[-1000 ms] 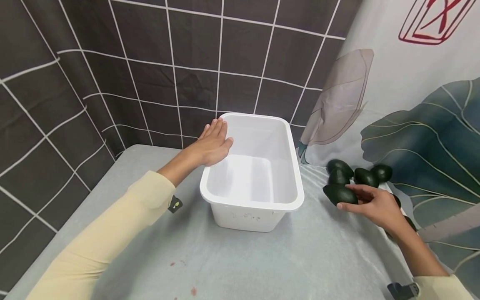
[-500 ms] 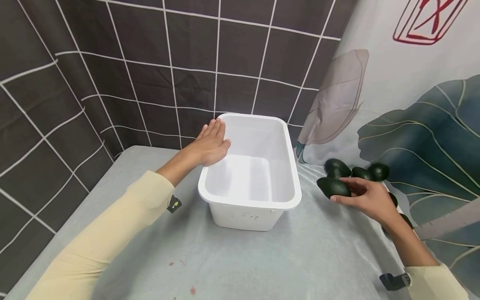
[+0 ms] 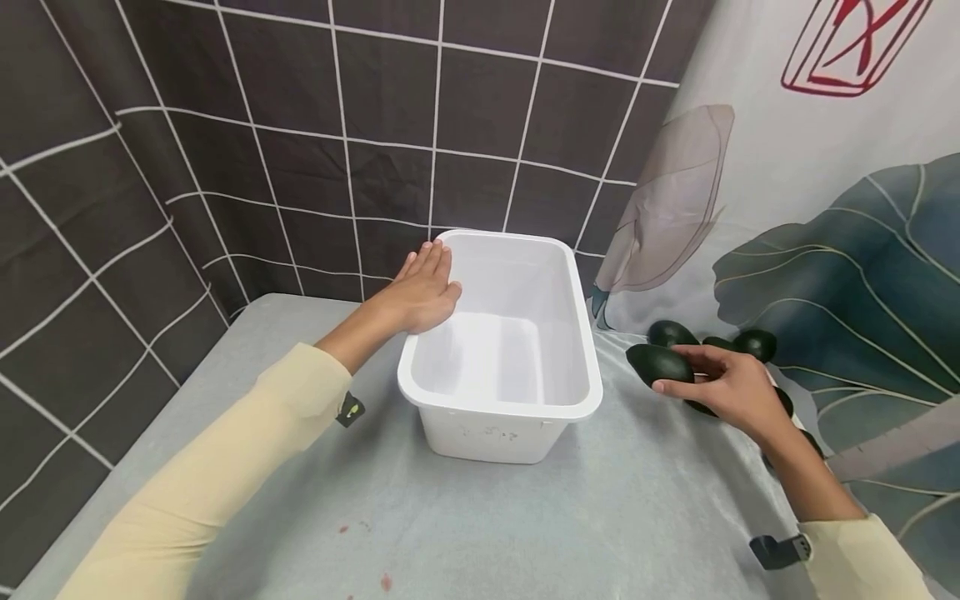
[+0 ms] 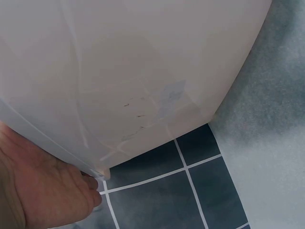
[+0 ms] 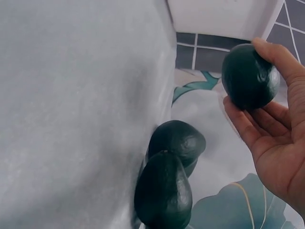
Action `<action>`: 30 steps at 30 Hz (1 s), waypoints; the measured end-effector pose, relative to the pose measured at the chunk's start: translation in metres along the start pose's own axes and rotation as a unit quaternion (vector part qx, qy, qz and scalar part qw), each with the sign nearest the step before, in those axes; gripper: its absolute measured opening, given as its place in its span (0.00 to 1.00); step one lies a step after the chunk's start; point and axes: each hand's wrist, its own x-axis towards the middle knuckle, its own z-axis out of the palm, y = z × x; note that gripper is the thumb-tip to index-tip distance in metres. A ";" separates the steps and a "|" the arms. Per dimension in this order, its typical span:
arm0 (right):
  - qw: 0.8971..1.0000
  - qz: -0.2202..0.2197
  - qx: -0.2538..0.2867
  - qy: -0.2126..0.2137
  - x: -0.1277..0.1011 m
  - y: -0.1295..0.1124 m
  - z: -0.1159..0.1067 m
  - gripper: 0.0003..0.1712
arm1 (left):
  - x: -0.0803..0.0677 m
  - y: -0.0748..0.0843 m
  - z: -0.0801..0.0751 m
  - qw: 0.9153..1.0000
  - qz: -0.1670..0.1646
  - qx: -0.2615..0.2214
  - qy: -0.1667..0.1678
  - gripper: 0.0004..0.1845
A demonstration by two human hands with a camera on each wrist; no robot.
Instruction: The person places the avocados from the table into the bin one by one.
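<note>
Dark avocado (image 3: pixel 658 364), gripped by the right hand (image 3: pixel 731 390), has lifted (left hand (image 3: pixel 422 292) unmoved, flat on bin (image 3: pixel 585 367)).

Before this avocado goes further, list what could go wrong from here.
1. The right hand holds the avocado with fingertips only; the grip may slip and drop it.
2. The left hand merely rests on the white bin rim, so a bump could shift it.
3. The loose avocados might roll.

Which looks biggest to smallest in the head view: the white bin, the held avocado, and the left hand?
1. white bin
2. left hand, resting on the bin's rim
3. held avocado, gripped by the right hand, though it looks close in size to the left hand
</note>
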 end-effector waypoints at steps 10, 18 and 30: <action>1.000 -0.012 0.019 -0.006 0.003 -0.011 0.006 0.47 | 0.002 -0.001 0.003 1.000 0.001 -0.006 -0.004 0.42; 1.000 -0.026 0.012 0.006 0.008 -0.016 0.004 0.45 | 0.002 -0.002 0.002 1.000 0.001 -0.002 0.002 0.43; 1.000 -0.012 0.020 0.006 0.018 -0.026 0.002 0.47 | 0.003 -0.002 0.002 1.000 0.001 0.002 0.000 0.43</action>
